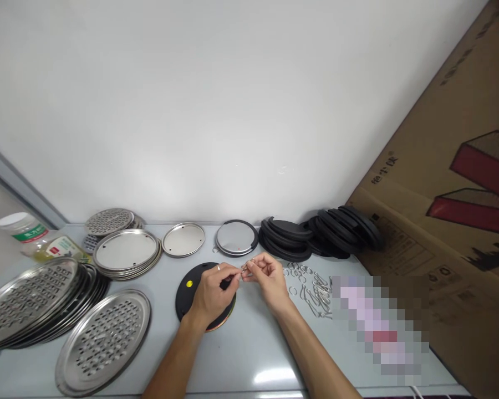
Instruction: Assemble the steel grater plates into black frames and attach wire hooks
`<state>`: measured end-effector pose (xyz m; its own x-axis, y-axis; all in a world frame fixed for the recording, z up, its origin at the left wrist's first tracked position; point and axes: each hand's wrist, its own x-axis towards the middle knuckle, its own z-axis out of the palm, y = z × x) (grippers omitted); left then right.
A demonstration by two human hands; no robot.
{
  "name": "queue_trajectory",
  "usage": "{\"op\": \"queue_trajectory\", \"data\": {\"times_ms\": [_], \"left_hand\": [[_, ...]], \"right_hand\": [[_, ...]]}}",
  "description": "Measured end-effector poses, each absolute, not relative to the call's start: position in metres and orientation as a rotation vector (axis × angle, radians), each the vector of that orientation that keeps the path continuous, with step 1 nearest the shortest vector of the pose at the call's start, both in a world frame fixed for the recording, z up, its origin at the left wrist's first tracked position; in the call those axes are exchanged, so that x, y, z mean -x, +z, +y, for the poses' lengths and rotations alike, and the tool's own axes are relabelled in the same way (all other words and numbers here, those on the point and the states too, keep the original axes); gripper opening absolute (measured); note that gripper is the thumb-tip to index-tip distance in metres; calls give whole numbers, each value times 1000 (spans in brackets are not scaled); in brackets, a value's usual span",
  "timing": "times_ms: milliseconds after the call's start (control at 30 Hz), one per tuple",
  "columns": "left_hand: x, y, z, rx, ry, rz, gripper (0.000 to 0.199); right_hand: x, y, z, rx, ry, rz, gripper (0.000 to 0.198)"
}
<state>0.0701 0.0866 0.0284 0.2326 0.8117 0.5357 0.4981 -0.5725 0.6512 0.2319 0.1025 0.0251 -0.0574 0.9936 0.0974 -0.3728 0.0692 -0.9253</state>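
Observation:
My left hand (214,292) and my right hand (269,279) meet fingertip to fingertip above the table. Both are closed in a pinch. A tiny metal piece (244,270) shows at the right fingertips; its exact shape is too small to tell. What the left fingertips pinch is hidden. Under the left hand lies a round black disc (184,299) with a yellow dot, partly covered by that hand. Right of my right hand lie loose metal rings (293,290) and a heap of thin bent metal hooks (321,296).
Perforated metal grater discs (103,343) and plain metal discs (127,252) are stacked at left, near a plastic jar (27,230). Black rings (286,238) pile up at back right. A silver disc (236,237) lies at the back; a cardboard box (432,233) borders the right.

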Motion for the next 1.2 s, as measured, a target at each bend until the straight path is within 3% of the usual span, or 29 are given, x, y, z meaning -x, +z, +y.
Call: {"op": "queue_trajectory", "data": {"times_ms": [600,1200], "left_hand": [[-73,25,85,-2258,1159,1291,15],[-75,18,86,-2313,1146,1481,8]], "right_hand": [[-233,18,102,784,1391,-1026,32],[-227,18,90,981,918,-1300,15]]}}
